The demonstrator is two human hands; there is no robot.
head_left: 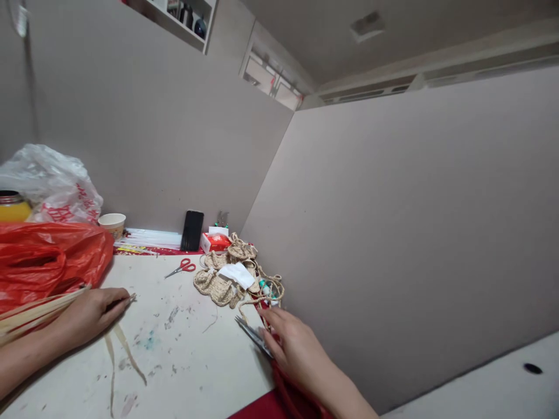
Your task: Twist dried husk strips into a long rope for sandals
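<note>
At the left of the table, my left hand [94, 308] is closed, its fingertips pinched on the end of a pale straw strip. More flat straw strips [30, 317] run beneath and beside the wrist, and two loose ends [126, 352] hang down onto the tabletop. My right hand [294, 343], near the table's right edge, has its thumb and fingers around a pair of scissors [255, 337]. Their grey blades point to the upper left; the red handle is mostly covered by the hand. Just beyond lie several woven straw pieces [216, 288] with braided cord [273, 282].
A second pair of scissors [181, 267] with red handles lies on the stained white table [187, 355]. Behind stand a phone [192, 231], a tissue pack [215, 241] and a paper cup [112, 224]. A red plastic bag [52, 256] fills the left. Grey partitions [393, 233] border the table.
</note>
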